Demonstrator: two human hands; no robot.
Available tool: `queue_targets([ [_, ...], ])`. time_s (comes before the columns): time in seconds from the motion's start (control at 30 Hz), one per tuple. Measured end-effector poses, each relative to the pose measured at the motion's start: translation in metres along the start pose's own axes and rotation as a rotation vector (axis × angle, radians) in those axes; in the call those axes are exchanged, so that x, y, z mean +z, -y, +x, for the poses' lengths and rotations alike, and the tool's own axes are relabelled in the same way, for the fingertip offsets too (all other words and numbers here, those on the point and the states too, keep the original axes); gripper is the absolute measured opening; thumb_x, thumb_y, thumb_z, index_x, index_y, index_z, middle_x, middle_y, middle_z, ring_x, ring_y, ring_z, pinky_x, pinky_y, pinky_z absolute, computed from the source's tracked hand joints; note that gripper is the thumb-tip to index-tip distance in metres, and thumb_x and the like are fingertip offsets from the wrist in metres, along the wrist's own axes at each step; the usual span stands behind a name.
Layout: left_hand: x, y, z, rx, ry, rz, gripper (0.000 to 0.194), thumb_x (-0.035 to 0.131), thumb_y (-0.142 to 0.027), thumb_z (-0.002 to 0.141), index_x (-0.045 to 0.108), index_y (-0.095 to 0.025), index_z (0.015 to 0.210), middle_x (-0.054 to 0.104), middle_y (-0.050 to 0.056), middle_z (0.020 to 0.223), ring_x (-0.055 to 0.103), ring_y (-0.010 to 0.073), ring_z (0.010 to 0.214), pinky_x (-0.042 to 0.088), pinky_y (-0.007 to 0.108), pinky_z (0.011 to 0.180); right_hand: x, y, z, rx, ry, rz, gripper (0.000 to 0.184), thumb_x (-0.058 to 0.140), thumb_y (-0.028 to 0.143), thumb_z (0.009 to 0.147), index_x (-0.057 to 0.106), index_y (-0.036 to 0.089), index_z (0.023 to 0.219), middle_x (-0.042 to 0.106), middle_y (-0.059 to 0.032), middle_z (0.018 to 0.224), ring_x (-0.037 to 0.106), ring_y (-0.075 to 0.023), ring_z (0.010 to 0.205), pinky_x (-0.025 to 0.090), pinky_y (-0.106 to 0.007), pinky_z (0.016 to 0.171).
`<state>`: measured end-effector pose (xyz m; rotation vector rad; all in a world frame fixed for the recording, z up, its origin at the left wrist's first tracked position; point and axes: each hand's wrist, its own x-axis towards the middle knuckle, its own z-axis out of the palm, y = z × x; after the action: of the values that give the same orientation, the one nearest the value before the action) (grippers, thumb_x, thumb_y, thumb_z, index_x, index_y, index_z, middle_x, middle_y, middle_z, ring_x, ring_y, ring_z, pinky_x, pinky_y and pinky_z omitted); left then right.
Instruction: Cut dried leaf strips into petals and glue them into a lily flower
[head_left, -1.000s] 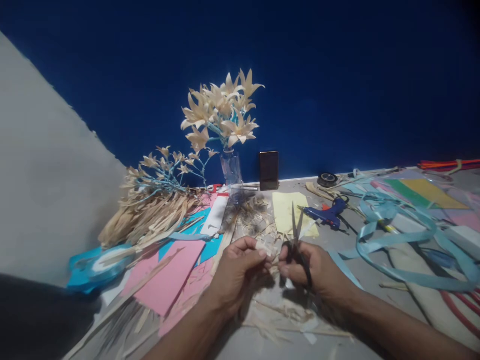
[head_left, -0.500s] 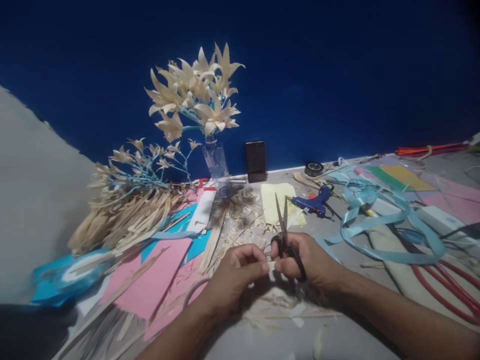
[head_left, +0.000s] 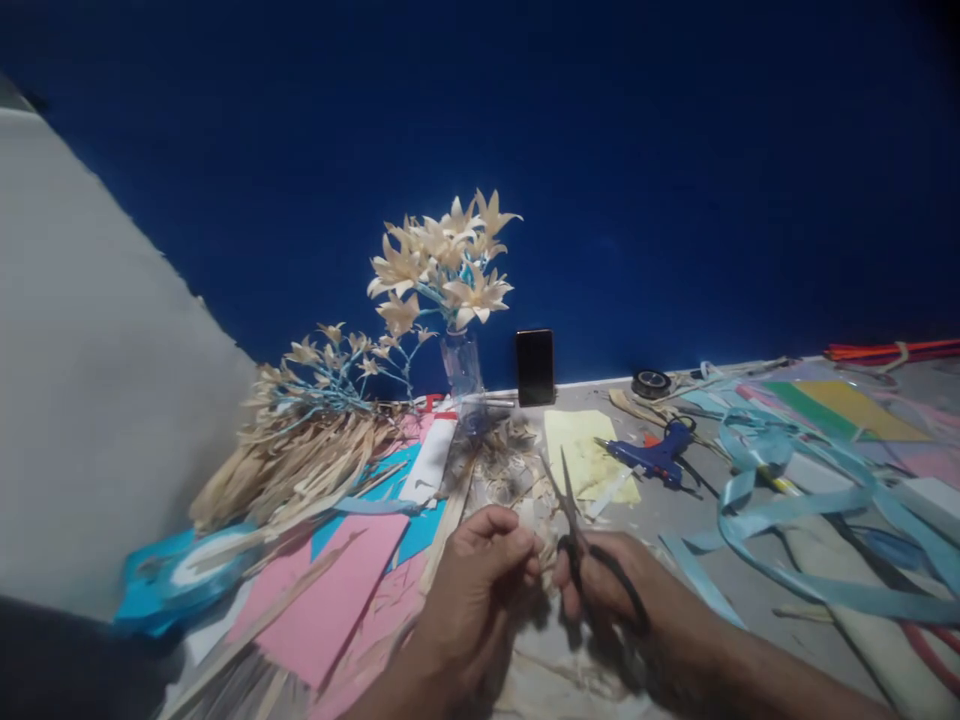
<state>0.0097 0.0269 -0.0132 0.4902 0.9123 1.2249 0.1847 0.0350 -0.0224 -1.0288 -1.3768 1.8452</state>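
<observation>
At lower centre, the right hand (head_left: 626, 590), curled round black-handled scissors (head_left: 576, 540), could nick the left hand (head_left: 480, 575) (pinched on a pale scrap (head_left: 528, 512)) by slipping.

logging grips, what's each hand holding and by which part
Right hand: black-handled metal scissors, by the handles. Left hand: apparently a small whitish piece, gripped part hidden.

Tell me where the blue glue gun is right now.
In the head view, the blue glue gun lies right of centre, its front end over the yellow paper, beyond the right hand and the scissors it holds.
</observation>
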Motion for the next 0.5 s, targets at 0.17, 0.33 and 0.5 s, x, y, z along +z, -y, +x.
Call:
queue_targets([
  [0.17,0.002,0.001,0.001,0.073,-0.051,-0.057,0.034,0.092,-0.021,0.056,0.062,-0.016,0.069,0.066,0.001,0.062,0.057,0.0095,0.053,0.044,0.019,0.053,0.01,-0.019,0.002,0.016,0.15,-0.077,0.049,0.073,0.06,0.076,0.05,0.018,0.067,0.047,0.0041,0.055,0.04,-0.0074,0.047,0.032,-0.02,0.046],
  [0.33,0.002,0.004,0.002,0.099,-0.053,-0.057,0.028,0.089,-0.02,0.061,0.062,-0.016,0.066,0.064,0.001,0.06,0.059,0.0106,0.057,0.045,0.019,0.056,0.011,-0.031,0.005,0.052,0.129,-0.068,0.036,0.073,0.044,0.075,0.049,0.019,0.065,0.051,0.0024,0.054,0.043,-0.0085,0.047,0.035,-0.021,0.047],
  [0.5,0.0,0.006,0.002,0.102,-0.043,-0.048,0.028,0.089,-0.022,0.062,0.061,-0.016,0.064,0.064,0.001,0.058,0.057,0.0102,0.054,0.045,0.02,0.055,0.015,-0.027,0.004,0.1,0.1,-0.021,0.027,0.066,0.035,0.07,0.049,0.019,0.058,0.053,0.0017,0.048,0.044,-0.0079,0.041,0.035,-0.02,0.045],
])
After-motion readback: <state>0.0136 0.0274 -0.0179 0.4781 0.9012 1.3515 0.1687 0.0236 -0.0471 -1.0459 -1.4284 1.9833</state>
